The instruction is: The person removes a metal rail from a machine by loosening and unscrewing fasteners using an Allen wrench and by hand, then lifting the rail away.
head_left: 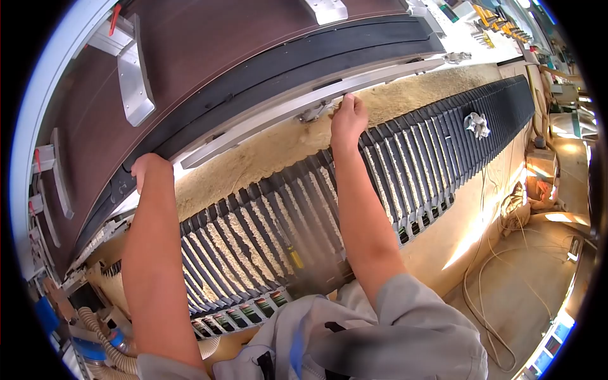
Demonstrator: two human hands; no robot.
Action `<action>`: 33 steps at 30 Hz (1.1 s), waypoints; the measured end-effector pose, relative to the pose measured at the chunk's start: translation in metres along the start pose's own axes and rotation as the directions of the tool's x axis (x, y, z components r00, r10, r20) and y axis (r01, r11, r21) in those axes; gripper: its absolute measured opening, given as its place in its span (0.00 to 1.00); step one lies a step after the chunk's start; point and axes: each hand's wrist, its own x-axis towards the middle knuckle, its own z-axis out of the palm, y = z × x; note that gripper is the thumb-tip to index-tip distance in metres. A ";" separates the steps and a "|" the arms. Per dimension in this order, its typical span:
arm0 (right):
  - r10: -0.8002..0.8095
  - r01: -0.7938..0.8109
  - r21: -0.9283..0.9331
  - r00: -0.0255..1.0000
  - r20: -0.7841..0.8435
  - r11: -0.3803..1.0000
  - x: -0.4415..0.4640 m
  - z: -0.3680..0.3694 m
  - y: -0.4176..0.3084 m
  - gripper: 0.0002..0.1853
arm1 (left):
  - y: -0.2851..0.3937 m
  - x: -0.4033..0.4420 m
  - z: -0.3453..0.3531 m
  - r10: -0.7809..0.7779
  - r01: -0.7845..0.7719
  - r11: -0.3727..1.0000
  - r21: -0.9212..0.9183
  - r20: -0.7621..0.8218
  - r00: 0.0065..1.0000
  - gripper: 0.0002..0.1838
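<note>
My left hand (151, 170) is at the left end of a long metal bar (278, 114), its fingers curled over the edge of a dark curved panel (209, 117). Further right, my right hand (349, 116) is closed in a pinch at the lower edge of the same bar, beside a small metal fitting (311, 113). What its fingertips hold is too small to make out. Below both hands lies a long row of black slats (437, 149) with pale, crumbly strips between them. A yellow-handled tool (296, 257) rests on the slats.
Metal brackets (134, 82) stand on the brown curved surface (209, 38). Crumpled foil (476, 125) lies on the slats at the right. Yellow clamps (500, 24) are at the upper right. Cables (481, 304) trail over the floor, and a ribbed hose (104, 335) is at the lower left.
</note>
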 end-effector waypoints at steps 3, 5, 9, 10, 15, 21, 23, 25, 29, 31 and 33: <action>0.011 -0.011 -0.009 1.000 0.005 1.000 0.010 0.001 0.011 0.20 | 0.003 0.005 -0.002 -0.114 0.121 0.982 -0.147 0.057 0.992 0.22; 0.199 -0.208 0.174 0.978 0.066 0.963 -0.005 0.005 -0.018 0.19 | 0.005 0.015 -0.001 -0.316 0.362 0.803 -0.474 0.177 0.932 0.21; -0.162 0.163 -0.133 0.987 0.014 0.978 -0.003 0.001 0.004 0.19 | 0.014 0.033 -0.004 -0.308 0.347 0.788 -0.508 0.163 0.937 0.21; -0.190 0.189 -0.164 0.982 0.013 0.968 0.001 0.002 0.009 0.18 | 0.017 0.035 -0.004 -0.303 0.340 0.785 -0.518 0.157 0.940 0.21; 0.195 -0.213 0.195 0.975 0.110 0.957 -0.017 0.002 -0.024 0.17 | 0.022 0.046 -0.002 -0.288 0.311 0.756 -0.576 0.134 0.948 0.21; -0.235 0.240 -0.251 0.971 0.047 0.938 -0.010 -0.007 -0.004 0.19 | 0.024 0.058 -0.001 -0.276 0.277 0.714 -0.643 0.106 0.955 0.21; -0.448 0.435 -0.417 0.891 0.073 0.798 -0.007 -0.005 -0.002 0.19 | 0.026 0.062 -0.002 -0.274 0.267 0.696 -0.666 0.096 0.957 0.21; -0.233 0.235 -0.299 0.972 0.044 0.925 0.003 -0.003 0.005 0.18 | 0.031 0.067 -0.002 -0.285 0.269 0.670 -0.692 0.095 0.954 0.21; 0.424 -0.467 0.278 0.883 0.201 0.839 -0.001 -0.002 -0.033 0.14 | 0.021 0.041 -0.005 -0.324 0.287 0.588 -0.756 0.105 0.940 0.21; 0.500 -0.601 0.379 0.798 0.336 0.704 -0.003 -0.012 -0.035 0.14 | 0.014 0.017 -0.005 -0.333 0.290 0.555 -0.780 0.112 0.936 0.21; 0.403 -0.423 0.145 0.903 0.150 0.895 -0.017 -0.012 -0.051 0.16 | 0.012 0.004 -0.004 -0.341 0.293 0.523 -0.800 0.119 0.933 0.21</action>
